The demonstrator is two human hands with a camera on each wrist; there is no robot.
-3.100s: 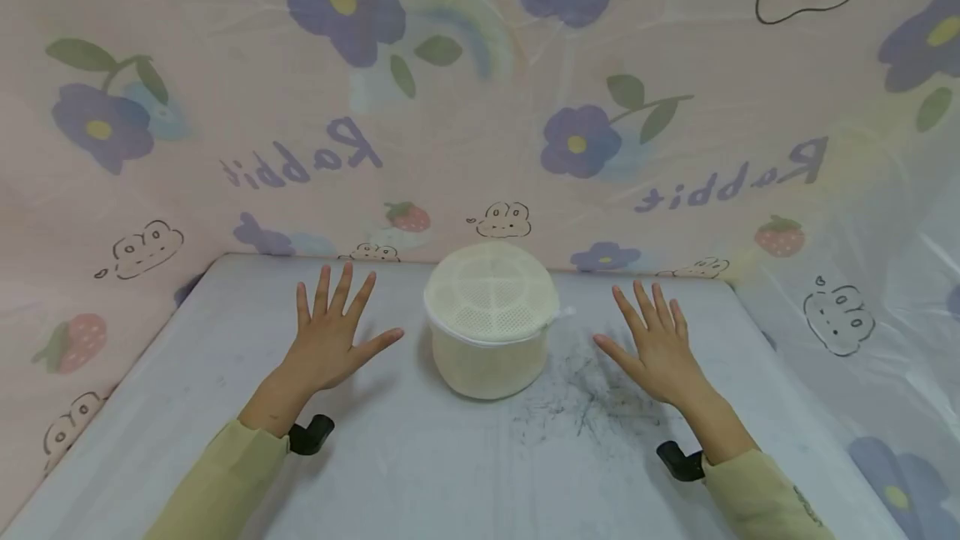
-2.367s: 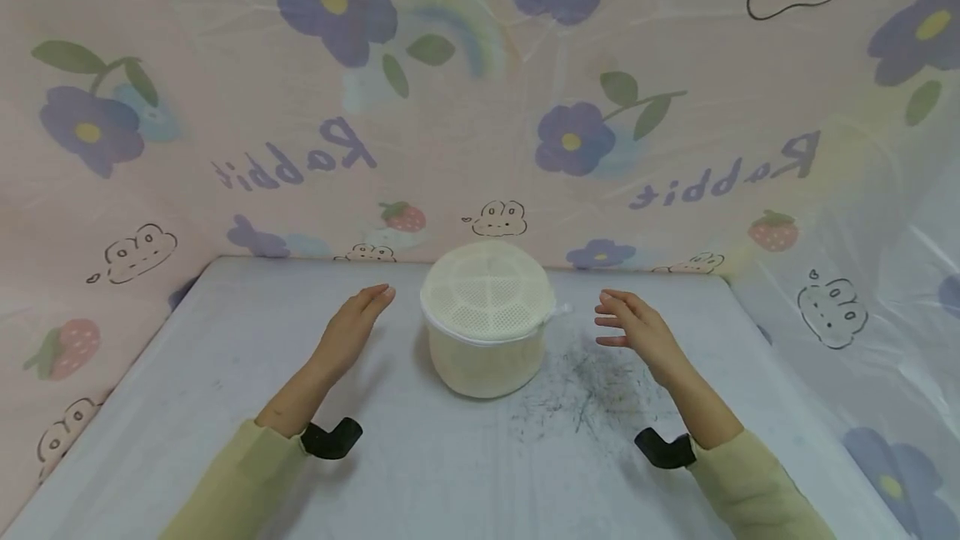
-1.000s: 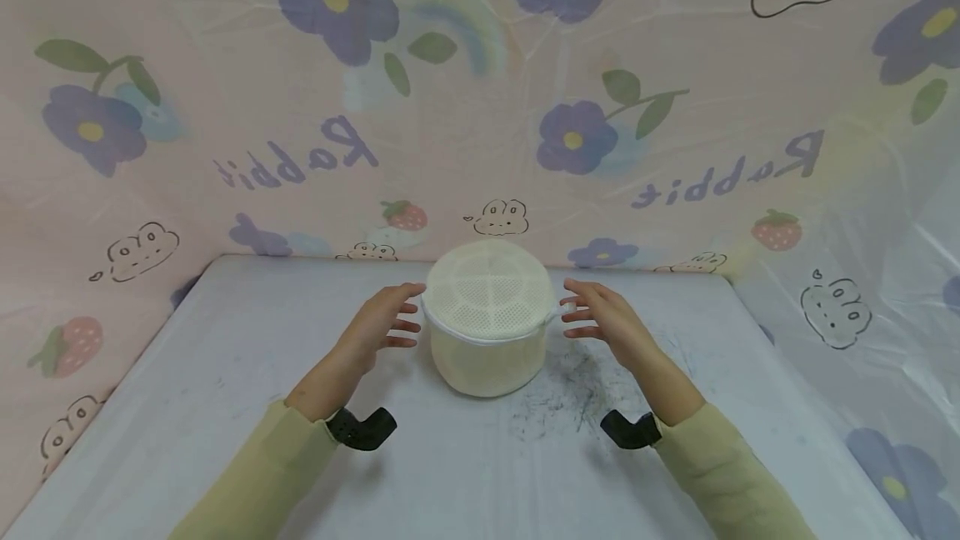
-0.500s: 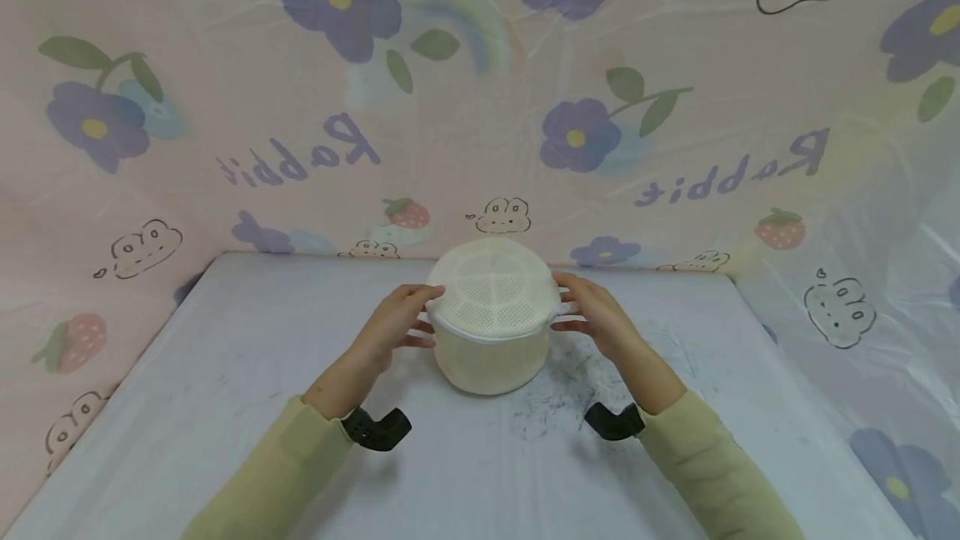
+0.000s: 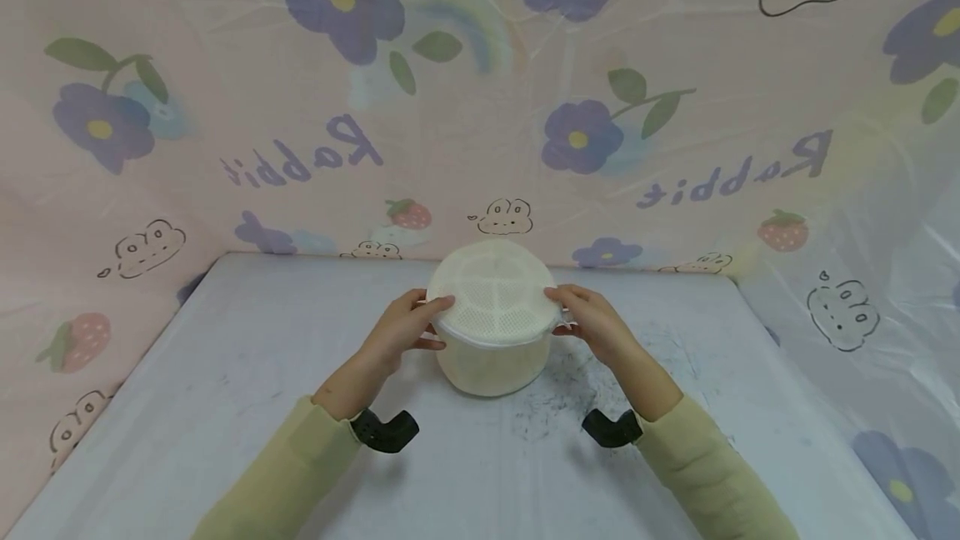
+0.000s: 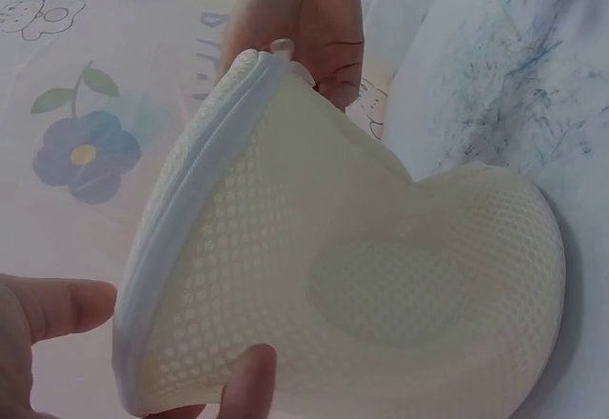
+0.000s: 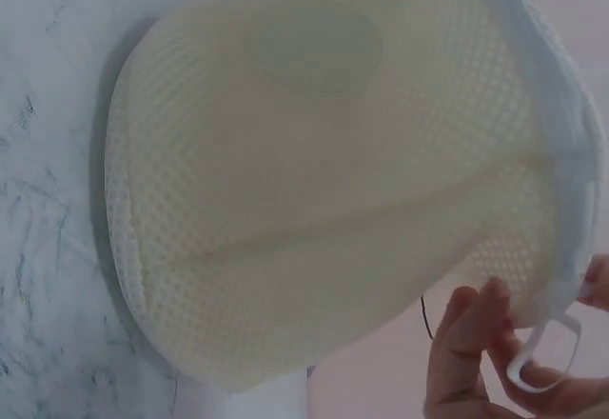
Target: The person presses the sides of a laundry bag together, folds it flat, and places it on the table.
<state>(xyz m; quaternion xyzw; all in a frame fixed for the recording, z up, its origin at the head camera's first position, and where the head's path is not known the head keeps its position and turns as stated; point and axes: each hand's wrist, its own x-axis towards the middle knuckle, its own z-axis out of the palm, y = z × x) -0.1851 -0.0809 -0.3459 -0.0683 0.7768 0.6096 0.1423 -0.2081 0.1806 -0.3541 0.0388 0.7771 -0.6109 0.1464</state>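
Flowered pink backdrop across the upper half of the head view, white table spread over the lower half, dark scuffs just right of centre. And dead centre, the cream mesh bag, standing on the table with its round top facing up! Left hand on its left side: thumb over the edge, fingers below, pinched on the rim. Right hand mirrors it opposite, also clamped on the rim, a white loop by its fingers in the right wrist view; how firmly that thumb presses is hard to tell, mostly hidden as it is. So the step in hand looks like taking hold of the bag from both sides. Look at the left wrist view: the wall buckles inward below the pale zip band. Soft stuff, I'd judge, so the next move calls for an even, matched pull that keeps the rim level.
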